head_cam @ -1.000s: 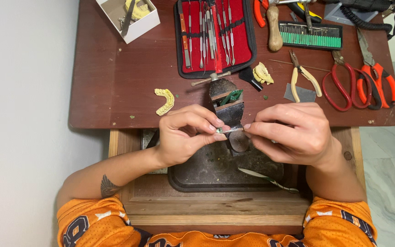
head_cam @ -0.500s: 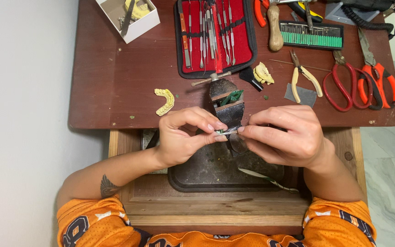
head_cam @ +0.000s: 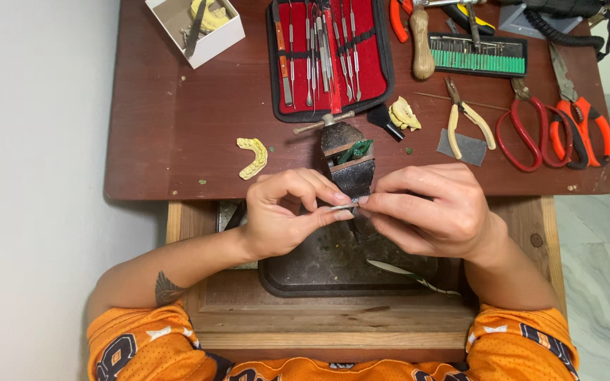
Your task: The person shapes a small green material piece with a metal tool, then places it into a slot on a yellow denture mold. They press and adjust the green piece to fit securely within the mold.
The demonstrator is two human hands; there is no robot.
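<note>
My left hand (head_cam: 284, 215) and my right hand (head_cam: 432, 212) meet fingertip to fingertip just in front of a small dark bench vise (head_cam: 349, 164). Between the fingertips both hands pinch a small thin silvery piece (head_cam: 347, 207); its exact kind is too small to tell. A green part (head_cam: 356, 149) sits clamped in the vise jaws. Below the hands lies a dark tray (head_cam: 333, 264) in an open wooden drawer (head_cam: 333, 324).
On the brown table (head_cam: 178, 134) lie a yellow dental cast (head_cam: 253, 156), a red case of metal instruments (head_cam: 330, 53), a white box (head_cam: 195, 25), another yellow cast (head_cam: 405, 113), pliers (head_cam: 464, 120), red scissors (head_cam: 531, 123), orange cutters (head_cam: 584, 116) and a green-based bur rack (head_cam: 478, 55).
Both hands stay at the vise. The fingertips have shifted slightly on the small piece, with the right hand nudging left toward the left hand.
</note>
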